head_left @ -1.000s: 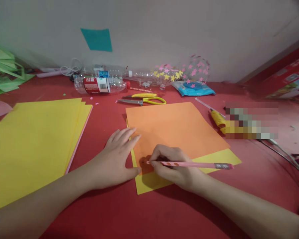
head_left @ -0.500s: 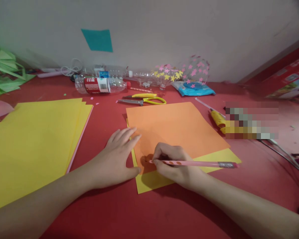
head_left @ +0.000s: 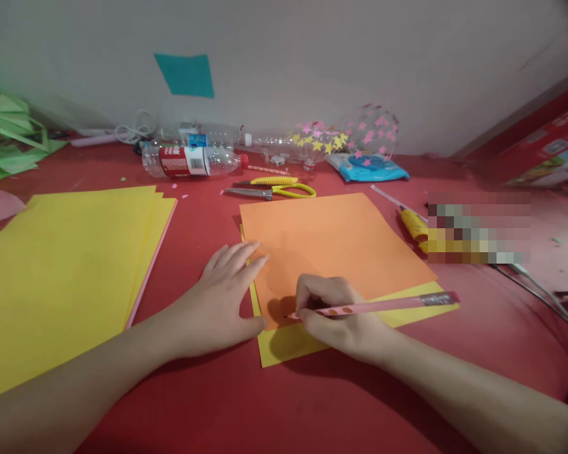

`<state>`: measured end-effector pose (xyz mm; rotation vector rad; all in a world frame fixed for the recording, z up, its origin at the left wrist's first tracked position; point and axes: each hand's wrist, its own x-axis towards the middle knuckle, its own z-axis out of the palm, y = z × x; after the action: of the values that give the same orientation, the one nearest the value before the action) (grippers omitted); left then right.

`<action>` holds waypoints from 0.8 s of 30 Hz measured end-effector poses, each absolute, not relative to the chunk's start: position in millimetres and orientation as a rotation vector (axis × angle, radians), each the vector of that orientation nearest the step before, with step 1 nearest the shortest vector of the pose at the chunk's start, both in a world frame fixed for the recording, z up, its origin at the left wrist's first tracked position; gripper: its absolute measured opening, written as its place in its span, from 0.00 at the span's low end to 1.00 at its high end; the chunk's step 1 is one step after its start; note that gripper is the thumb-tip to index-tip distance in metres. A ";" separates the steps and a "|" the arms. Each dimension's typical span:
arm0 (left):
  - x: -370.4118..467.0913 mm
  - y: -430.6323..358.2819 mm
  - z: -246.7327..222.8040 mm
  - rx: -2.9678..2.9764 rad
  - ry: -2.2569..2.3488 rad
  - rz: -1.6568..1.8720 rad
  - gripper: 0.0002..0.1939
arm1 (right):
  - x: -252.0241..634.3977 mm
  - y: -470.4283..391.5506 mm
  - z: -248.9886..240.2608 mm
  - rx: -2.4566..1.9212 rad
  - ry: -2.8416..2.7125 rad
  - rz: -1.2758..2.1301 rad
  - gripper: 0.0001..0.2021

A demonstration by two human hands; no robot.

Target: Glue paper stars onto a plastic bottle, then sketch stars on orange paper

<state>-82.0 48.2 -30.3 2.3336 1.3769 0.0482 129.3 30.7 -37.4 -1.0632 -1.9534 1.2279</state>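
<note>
A pink pencil (head_left: 383, 306) with a silver ferrule and pink eraser is gripped between the fingers of my right hand (head_left: 334, 315). Its tip meets the lower left part of an orange sheet of paper (head_left: 341, 239). Under that sheet lies a yellow sheet (head_left: 284, 347), showing along the bottom and right. My left hand (head_left: 222, 302) rests flat with fingers spread, its fingertips over the left edge of the orange sheet. Any mark beneath the pencil tip is too small to make out.
Yellow sheets (head_left: 76, 265) are stacked on the left. Behind the orange paper lie scissors (head_left: 293, 191), a yellow cutter (head_left: 274, 181) and a plastic bottle (head_left: 184, 162). A yellow glue gun (head_left: 414, 228) sits at right, partly blurred out. A blue packet (head_left: 373, 169) lies by the wall.
My right hand has shifted slightly right and down with the pencil, whose eraser end has tilted up. My left hand and the papers have stayed put.
</note>
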 end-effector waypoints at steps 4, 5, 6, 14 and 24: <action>-82.2 48.1 -30.3 2.333 1.376 0.068 0.43 | 128.0 29.6 -38.7 -1.098 -1.955 1.228 0.06; -82.4 48.0 -30.4 2.338 1.375 0.088 0.43 | 127.4 29.3 -39.0 -1.100 -1.961 1.216 0.06; -82.6 47.9 -30.6 2.345 1.373 0.105 0.43 | 126.6 29.0 -39.3 -1.103 -1.971 1.200 0.06; -82.5 47.0 -29.3 2.363 1.371 0.092 0.41 | 118.4 26.1 -36.3 -1.105 -2.057 1.048 0.05; -82.1 48.7 -30.9 2.384 1.391 0.022 0.41 | 117.2 27.2 -32.7 -1.116 -2.121 1.051 0.03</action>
<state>-82.1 48.7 -30.9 2.3841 1.3910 0.0224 117.2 27.2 -32.7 -1.1165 -2.1212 1.0506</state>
